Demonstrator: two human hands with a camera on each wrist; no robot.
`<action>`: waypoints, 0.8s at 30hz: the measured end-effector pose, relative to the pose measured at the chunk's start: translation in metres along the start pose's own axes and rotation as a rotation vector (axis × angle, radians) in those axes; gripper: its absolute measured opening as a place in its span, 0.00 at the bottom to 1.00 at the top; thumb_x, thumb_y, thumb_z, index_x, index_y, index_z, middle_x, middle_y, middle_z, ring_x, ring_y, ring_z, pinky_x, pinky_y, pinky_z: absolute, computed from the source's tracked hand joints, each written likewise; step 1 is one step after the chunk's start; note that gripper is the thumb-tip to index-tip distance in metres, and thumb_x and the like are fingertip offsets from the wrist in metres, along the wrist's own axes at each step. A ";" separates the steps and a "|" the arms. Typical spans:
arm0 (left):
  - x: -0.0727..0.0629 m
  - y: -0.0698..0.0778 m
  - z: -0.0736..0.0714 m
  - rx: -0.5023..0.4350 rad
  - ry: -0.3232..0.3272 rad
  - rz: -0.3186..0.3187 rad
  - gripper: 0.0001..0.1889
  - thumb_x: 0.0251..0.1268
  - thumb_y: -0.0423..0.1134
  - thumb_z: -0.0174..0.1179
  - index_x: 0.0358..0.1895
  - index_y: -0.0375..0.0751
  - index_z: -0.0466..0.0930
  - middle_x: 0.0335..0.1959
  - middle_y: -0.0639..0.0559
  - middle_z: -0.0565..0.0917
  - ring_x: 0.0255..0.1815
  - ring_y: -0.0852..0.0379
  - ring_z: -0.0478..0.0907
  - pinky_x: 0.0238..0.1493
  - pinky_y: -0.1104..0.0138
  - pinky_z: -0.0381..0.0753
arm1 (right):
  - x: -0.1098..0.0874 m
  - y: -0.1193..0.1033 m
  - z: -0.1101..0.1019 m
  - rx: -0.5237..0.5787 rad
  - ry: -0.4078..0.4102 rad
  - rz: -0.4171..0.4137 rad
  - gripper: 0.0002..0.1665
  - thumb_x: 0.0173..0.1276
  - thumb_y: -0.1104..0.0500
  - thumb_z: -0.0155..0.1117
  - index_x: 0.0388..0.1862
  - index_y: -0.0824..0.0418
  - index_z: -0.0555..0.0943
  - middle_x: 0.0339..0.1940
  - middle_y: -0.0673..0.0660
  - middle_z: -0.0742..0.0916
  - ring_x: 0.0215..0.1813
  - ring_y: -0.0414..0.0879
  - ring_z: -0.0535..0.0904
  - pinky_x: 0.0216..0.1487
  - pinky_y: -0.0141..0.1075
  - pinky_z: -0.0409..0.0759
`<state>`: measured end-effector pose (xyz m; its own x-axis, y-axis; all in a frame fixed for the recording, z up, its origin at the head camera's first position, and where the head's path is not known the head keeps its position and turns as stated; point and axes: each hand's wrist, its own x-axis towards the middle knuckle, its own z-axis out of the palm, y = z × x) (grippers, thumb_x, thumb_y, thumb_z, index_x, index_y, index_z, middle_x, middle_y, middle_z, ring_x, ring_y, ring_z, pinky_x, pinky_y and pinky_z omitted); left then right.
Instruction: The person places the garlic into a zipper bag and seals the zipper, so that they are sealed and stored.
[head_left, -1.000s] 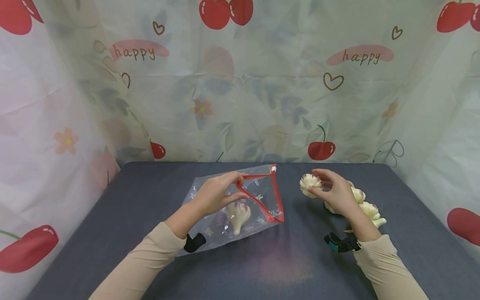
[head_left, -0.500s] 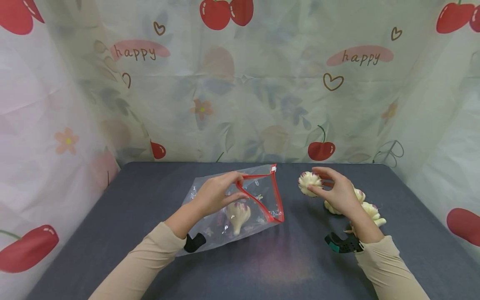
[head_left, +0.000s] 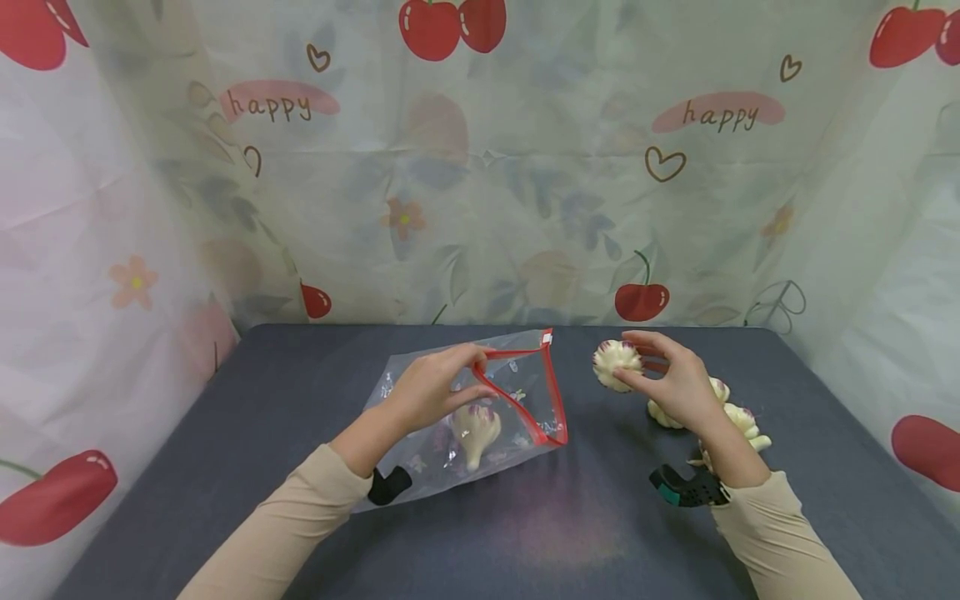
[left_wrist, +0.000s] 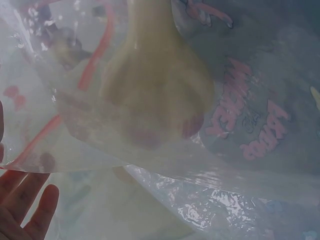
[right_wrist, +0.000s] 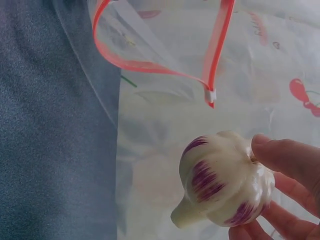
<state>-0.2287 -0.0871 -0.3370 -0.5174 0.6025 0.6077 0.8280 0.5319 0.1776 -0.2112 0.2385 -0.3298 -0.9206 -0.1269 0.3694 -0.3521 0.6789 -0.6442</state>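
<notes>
My left hand (head_left: 437, 385) grips the upper edge of a clear zip bag (head_left: 420, 475) with a red seal, between thumb and fingers. The bag's mouth gapes toward the right. Inside lies one garlic bulb (head_left: 477, 429), its stem pointing down toward me; the left wrist view shows this garlic bulb (left_wrist: 157, 85) through the plastic. My right hand (head_left: 670, 383) pinches another garlic bulb (right_wrist: 225, 180), white with purple streaks, between thumb and fingertips. It is held above the table, to the right of the bag's mouth. A white slider (right_wrist: 210, 96) sits at the seal's end.
Several more garlic bulbs (head_left: 741, 421) lie on the dark table (head_left: 570, 517) beneath and behind my right hand and wrist. A black band (head_left: 686, 486) is on the right wrist. Printed curtains (head_left: 487, 208) stand behind the table and at both sides.
My right hand has drifted slightly left and up with its garlic bulb, toward the bag. My left hand and the bag have stayed still.
</notes>
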 end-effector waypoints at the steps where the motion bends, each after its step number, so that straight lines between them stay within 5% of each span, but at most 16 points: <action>1: 0.000 0.000 0.000 0.000 0.000 0.000 0.16 0.50 0.42 0.70 0.37 0.43 0.73 0.40 0.52 0.84 0.32 0.61 0.80 0.28 0.73 0.72 | 0.000 -0.001 0.000 0.003 0.000 0.001 0.31 0.60 0.55 0.68 0.61 0.62 0.72 0.57 0.67 0.79 0.55 0.62 0.78 0.54 0.52 0.77; 20: 0.001 0.000 0.000 0.001 -0.025 -0.033 0.16 0.52 0.44 0.69 0.39 0.43 0.74 0.38 0.52 0.83 0.33 0.61 0.80 0.29 0.72 0.74 | -0.002 -0.009 0.005 0.041 0.009 -0.052 0.29 0.60 0.57 0.68 0.59 0.61 0.73 0.55 0.62 0.81 0.55 0.56 0.77 0.53 0.48 0.77; 24: 0.001 0.000 0.000 0.006 -0.030 -0.036 0.16 0.52 0.44 0.68 0.40 0.44 0.74 0.37 0.53 0.83 0.33 0.61 0.80 0.30 0.72 0.75 | -0.002 -0.009 0.006 0.056 0.006 -0.080 0.29 0.59 0.58 0.69 0.59 0.61 0.74 0.55 0.61 0.81 0.53 0.43 0.78 0.53 0.47 0.78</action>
<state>-0.2288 -0.0865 -0.3363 -0.5529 0.6002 0.5779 0.8076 0.5568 0.1944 -0.2074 0.2276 -0.3287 -0.8882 -0.1744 0.4251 -0.4333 0.6257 -0.6487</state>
